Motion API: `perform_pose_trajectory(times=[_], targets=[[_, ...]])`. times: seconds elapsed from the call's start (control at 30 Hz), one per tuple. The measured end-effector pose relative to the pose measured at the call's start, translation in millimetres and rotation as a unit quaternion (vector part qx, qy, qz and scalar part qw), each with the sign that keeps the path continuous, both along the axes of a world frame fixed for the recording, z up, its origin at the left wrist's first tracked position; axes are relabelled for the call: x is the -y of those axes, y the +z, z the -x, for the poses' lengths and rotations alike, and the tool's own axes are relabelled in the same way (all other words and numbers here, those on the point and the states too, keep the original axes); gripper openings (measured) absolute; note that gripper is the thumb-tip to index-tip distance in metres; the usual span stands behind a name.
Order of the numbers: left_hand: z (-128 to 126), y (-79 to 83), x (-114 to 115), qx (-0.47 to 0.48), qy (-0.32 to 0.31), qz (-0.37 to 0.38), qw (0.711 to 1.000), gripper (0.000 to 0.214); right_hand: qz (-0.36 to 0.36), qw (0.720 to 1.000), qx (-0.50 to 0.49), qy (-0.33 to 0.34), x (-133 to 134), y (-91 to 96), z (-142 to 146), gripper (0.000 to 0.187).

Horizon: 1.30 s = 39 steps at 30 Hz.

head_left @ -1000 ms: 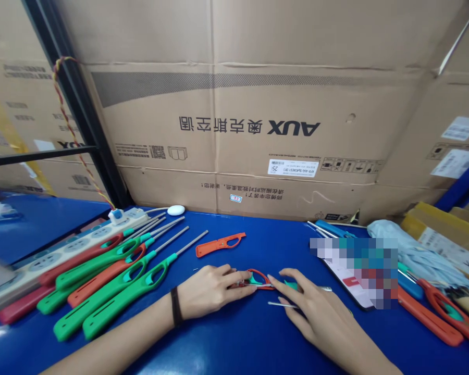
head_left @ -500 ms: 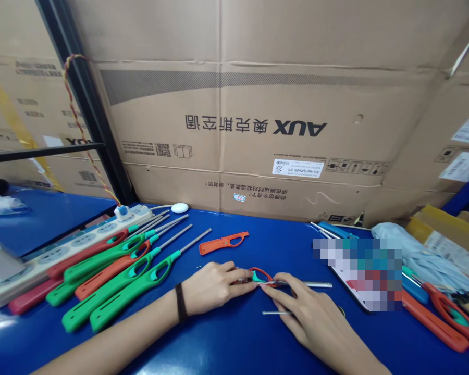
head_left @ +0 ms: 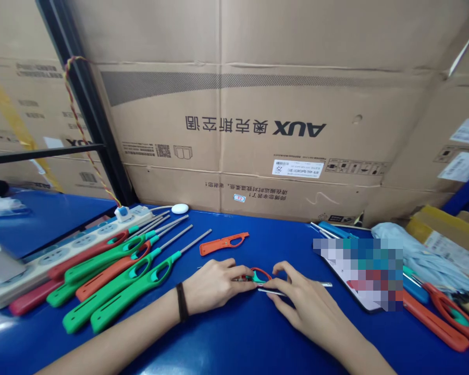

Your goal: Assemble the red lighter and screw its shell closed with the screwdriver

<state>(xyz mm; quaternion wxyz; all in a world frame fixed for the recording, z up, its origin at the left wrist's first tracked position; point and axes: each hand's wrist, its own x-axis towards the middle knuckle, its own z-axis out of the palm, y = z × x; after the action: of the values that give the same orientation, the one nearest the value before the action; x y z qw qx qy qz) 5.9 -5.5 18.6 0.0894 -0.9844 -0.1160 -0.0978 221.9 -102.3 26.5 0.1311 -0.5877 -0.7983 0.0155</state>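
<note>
Up toward the left fingertips, from its lower spot in the frame half a second earlier, the thin metal rod (head_left: pixel 271 292) has been brought, and the right hand (head_left: pixel 310 302) has been shifted slightly with it. By that hand the rod is held between thumb and fingers, its tip pointed at the left hand. The red-orange lighter (head_left: pixel 255 277) is kept down on the blue table (head_left: pixel 219 338), midway between the arms; its handle is mostly covered by the left hand (head_left: pixel 214 284), whose fingers are closed on it. At its uncovered part, a red loop and a teal trigger can be seen. The far end of a metal tube (head_left: pixel 327 284) is shown beyond the right hand; its middle is hidden. The two hands are set close, with a narrow gap left between them. Behind the left hand an orange half shell (head_left: pixel 218 245) is laid flat. Farther left, green lighters (head_left: pixel 131 297) are lined up beside red and orange ones, near a power strip (head_left: pixel 68 250). On the right, a flat, partly pixelated object (head_left: pixel 338 263) is placed near an orange handle (head_left: pixel 433 320).
</note>
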Motion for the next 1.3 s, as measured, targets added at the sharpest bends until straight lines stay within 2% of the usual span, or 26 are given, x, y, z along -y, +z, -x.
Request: perform_pose_trajectory(times=[0.27, 0.47, 0.83, 1.17, 1.3], targets=[[2, -5.5, -3, 0.009, -0.015, -0.004, 1.000, 0.033, -0.008, 1.000, -0.006, 0.014, -16, 1.0, 4, 0.009], [0, -2.7, -3, 0.022, -0.019, 0.009, 1.000, 0.030, 0.022, 1.000, 0.003, 0.019, -21, 7.3, 7, 0.008], [1, -5.0, -4, 0.029, -0.024, 0.011, 0.999, 0.030, 0.017, 0.999, -0.027, 0.017, -22, 1.5, 5, 0.008], [-1, -0.9, 0, 0.016, -0.003, 0.021, 1.000, 0.030, -0.008, 0.996, 0.074, 0.048, -15, 5.5, 8, 0.020], [-1, 0.4, 0, 0.017, 0.002, 0.027, 0.999, 0.029, 0.020, 0.999, 0.030, 0.006, -5, 3.5, 7, 0.027]])
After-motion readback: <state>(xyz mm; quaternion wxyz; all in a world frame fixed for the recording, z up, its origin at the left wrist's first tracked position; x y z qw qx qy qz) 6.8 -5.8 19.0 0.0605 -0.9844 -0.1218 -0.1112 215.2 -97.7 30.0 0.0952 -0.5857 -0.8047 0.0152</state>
